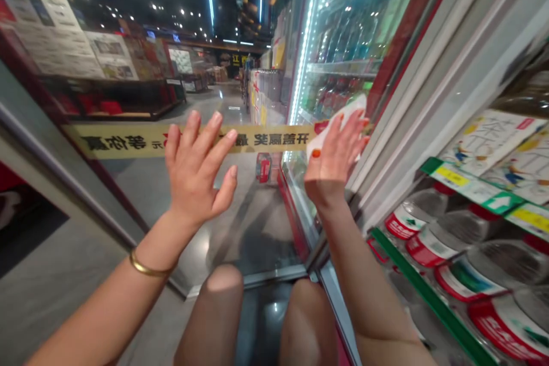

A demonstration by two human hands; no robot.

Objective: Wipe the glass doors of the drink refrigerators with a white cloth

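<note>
A glass refrigerator door (257,206) with a dark red and silver frame stands open before me. Across its pane runs a yellow sticker strip (124,142) whose lettering appears reversed. My left hand (199,168), with fingers spread and a gold bangle on the wrist, is in front of the pane over the middle of the strip; it holds nothing. My right hand (334,151) presses a white cloth (354,111) flat on the glass at the strip's right end, close to the frame. Whether the cloth is fabric or paper, I cannot tell.
To the right, shelves with green price rails (476,189) hold large water bottles (454,240) and drink packs (476,140). Through the glass show a lit drinks cooler (347,68), stacked goods (266,91) and display stands (107,51). My knees (223,286) are close to the door's lower frame.
</note>
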